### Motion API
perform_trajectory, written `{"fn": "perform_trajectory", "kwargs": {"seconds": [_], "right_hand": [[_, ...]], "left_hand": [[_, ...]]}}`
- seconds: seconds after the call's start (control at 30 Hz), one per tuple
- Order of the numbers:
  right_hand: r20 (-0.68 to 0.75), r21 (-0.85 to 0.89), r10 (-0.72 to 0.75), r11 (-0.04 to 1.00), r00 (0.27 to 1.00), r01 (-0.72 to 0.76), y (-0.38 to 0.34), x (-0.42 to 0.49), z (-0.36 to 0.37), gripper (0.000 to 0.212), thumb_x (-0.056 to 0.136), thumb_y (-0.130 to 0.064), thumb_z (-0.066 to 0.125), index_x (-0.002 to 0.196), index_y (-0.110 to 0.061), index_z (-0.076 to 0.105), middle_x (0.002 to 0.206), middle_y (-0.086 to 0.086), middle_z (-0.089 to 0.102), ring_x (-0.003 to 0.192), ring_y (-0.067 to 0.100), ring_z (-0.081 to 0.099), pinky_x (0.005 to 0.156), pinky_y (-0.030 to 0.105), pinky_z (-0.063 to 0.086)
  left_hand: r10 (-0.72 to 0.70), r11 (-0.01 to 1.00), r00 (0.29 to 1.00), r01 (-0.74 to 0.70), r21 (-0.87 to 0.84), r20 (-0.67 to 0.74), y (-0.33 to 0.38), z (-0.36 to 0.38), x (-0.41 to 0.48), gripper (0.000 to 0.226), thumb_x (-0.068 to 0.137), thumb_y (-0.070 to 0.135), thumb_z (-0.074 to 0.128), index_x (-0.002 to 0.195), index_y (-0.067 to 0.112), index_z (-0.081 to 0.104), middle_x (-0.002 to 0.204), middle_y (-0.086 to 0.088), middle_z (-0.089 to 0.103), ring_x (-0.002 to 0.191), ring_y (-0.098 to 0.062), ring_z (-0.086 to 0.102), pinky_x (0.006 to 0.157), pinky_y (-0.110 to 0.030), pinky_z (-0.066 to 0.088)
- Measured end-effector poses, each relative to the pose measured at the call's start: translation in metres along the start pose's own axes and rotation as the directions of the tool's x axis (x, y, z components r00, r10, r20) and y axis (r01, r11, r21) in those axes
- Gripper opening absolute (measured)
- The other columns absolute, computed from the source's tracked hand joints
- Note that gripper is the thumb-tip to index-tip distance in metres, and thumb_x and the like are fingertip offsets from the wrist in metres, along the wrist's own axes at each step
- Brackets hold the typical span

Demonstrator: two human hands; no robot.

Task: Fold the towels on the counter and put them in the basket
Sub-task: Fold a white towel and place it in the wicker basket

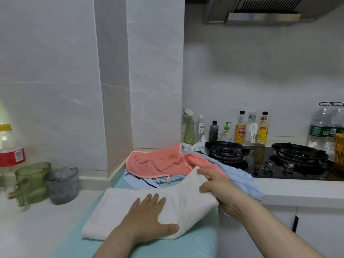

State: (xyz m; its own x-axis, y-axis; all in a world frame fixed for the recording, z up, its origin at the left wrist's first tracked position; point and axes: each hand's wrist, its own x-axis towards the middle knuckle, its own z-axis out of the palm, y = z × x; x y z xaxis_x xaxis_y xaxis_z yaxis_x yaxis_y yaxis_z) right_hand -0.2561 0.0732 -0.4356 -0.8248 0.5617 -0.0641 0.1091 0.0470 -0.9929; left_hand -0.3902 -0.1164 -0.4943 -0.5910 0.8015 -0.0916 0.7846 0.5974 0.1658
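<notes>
A white towel (119, 207) lies part-folded on a pale green mat (167, 248) on the counter. My left hand (147, 218) presses flat on its middle, fingers straight. My right hand (217, 189) grips the towel's right end, which is lifted and turned over toward the left. Behind the white towel, a coral towel (160, 161) lies crumpled on top of a light blue towel (242, 181). A woven basket (339, 149) shows only partly at the right edge, past the stove.
A black gas stove (260, 164) with two burners sits to the right, and bottles (251, 129) line the wall behind it. Left of the mat stand a green cup (31, 181), a grey cup (62, 185) and a red-labelled jar (9, 149). A tiled pillar (141, 81) rises behind the towels.
</notes>
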Motion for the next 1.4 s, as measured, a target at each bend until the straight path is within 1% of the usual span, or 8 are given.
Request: {"fn": "perform_trajectory", "kwargs": {"seconds": [0.1,0.17,0.3,0.5,0.67,0.83,1.03,1.4], "right_hand": [[0.091,0.015,-0.026,1.000,0.996,0.024,-0.024,-0.003,0.025,0.060,0.083,0.003,0.054,0.129,-0.036,0.053,0.118,-0.004,0.054,0.102,0.021,0.059,0.080,0.035,0.054],[0.125,0.016,-0.036,0.999,0.991,0.035,-0.032,-0.003,0.049,0.061,0.083,0.003,0.052,0.128,-0.038,0.051,0.115,-0.002,0.057,0.094,0.021,0.061,0.073,0.031,0.051],[0.178,0.118,0.048,0.991,0.983,-0.070,-0.010,0.002,0.098,0.060,0.083,0.002,0.051,0.132,-0.032,0.048,0.114,0.006,0.061,0.091,0.022,0.063,0.080,0.033,0.052],[0.012,0.627,0.042,0.778,0.999,-0.040,0.008,-0.012,0.092,0.027,0.090,0.006,0.052,0.114,-0.006,0.057,0.102,0.021,0.061,0.060,0.024,0.056,0.052,0.031,0.052],[-0.171,-0.022,-0.093,0.996,0.981,0.091,0.037,-0.031,0.058,0.024,0.087,0.006,0.052,0.091,-0.013,0.066,0.096,0.010,0.068,0.060,0.018,0.056,0.052,0.029,0.047],[0.033,-0.618,-0.155,0.773,0.987,0.142,0.047,-0.047,0.073,0.050,0.077,-0.048,0.069,0.116,-0.043,0.037,0.113,-0.015,0.045,0.101,0.008,0.053,0.084,0.022,0.041],[-0.099,-0.588,-0.257,0.794,0.961,0.152,0.040,-0.045,0.118,0.056,0.080,-0.041,0.052,0.131,-0.034,0.032,0.113,-0.006,0.052,0.104,0.015,0.054,0.086,0.032,0.046],[0.211,-0.767,-0.343,0.523,0.915,0.373,0.047,-0.036,0.158,0.065,0.084,-0.023,0.046,0.146,-0.036,0.029,0.148,-0.005,0.025,0.128,0.021,0.029,0.106,0.030,0.032]], "left_hand": [[-0.063,0.919,0.971,-0.034,-0.392,-0.231,-0.008,0.001,0.000,0.063,0.087,0.061,0.047,0.141,0.029,0.043,0.150,0.009,0.037,0.142,-0.014,0.028,0.115,-0.031,0.022],[-0.214,0.612,0.936,-0.093,-0.785,-0.278,-0.013,-0.004,-0.006,0.028,0.098,0.031,0.046,0.111,0.014,0.065,0.120,0.000,0.064,0.109,-0.015,0.057,0.091,-0.027,0.041],[-0.340,0.237,0.916,-0.135,-0.962,-0.212,-0.021,-0.013,-0.011,0.032,0.104,0.029,0.030,0.107,0.021,0.061,0.087,-0.013,0.074,0.059,-0.014,0.052,0.053,-0.025,0.035],[-0.222,0.279,0.959,-0.109,-0.954,-0.175,-0.027,-0.010,-0.008,0.037,0.079,0.038,0.062,0.116,0.036,0.065,0.108,0.010,0.070,0.095,-0.005,0.067,0.088,-0.025,0.050],[-0.179,0.440,0.972,-0.062,-0.896,-0.155,-0.014,-0.023,-0.009,0.032,0.082,0.000,0.053,0.089,0.021,0.076,0.090,0.013,0.070,0.081,0.002,0.061,0.066,-0.008,0.044],[-0.149,0.187,0.986,-0.048,-0.981,-0.076,-0.001,-0.059,-0.002,0.008,0.080,0.007,0.066,0.077,0.014,0.068,0.073,-0.004,0.067,0.070,-0.016,0.062,0.060,-0.024,0.051],[-0.219,0.009,0.973,-0.078,-0.997,-0.078,-0.019,-0.099,-0.005,0.035,0.079,-0.011,0.052,0.108,0.006,0.062,0.096,-0.017,0.069,0.084,-0.026,0.065,0.072,-0.035,0.055],[-0.359,0.176,0.933,0.066,-0.982,-0.001,-0.121,-0.060,-0.060,0.054,0.076,0.002,0.053,0.125,0.023,0.059,0.127,-0.010,0.058,0.106,-0.027,0.059,0.079,-0.033,0.053]]}}
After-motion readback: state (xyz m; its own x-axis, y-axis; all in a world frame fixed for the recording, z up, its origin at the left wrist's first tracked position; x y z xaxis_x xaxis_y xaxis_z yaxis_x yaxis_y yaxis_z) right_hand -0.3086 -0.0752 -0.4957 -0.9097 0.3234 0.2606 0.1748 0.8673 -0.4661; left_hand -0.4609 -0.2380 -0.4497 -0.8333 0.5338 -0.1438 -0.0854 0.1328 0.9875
